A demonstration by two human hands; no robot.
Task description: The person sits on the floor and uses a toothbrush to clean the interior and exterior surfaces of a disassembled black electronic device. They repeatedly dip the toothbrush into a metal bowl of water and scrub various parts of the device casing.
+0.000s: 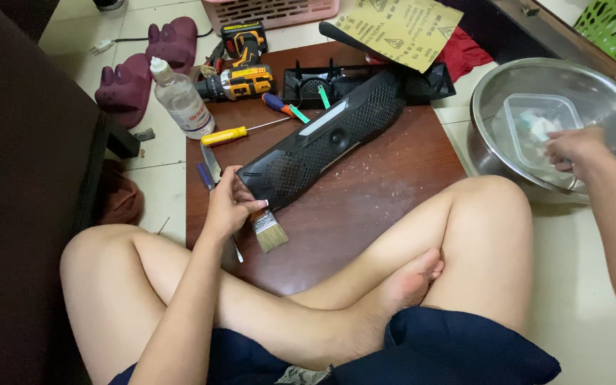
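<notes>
A long black perforated speaker shell lies diagonally on a low brown wooden table. My left hand rests at the shell's near end, holding a small paintbrush whose bristles point toward me. My right hand reaches into a large steel bowl on the floor at the right, fingers over a clear plastic container inside it. Whether the right hand grips anything is hard to tell.
On the table's far side lie a yellow-handled screwdriver, a blue-handled screwdriver, a yellow-black cordless drill and a black plastic frame. A clear bottle, sandpaper sheet, maroon slippers and pink basket surround it. My crossed legs fill the foreground.
</notes>
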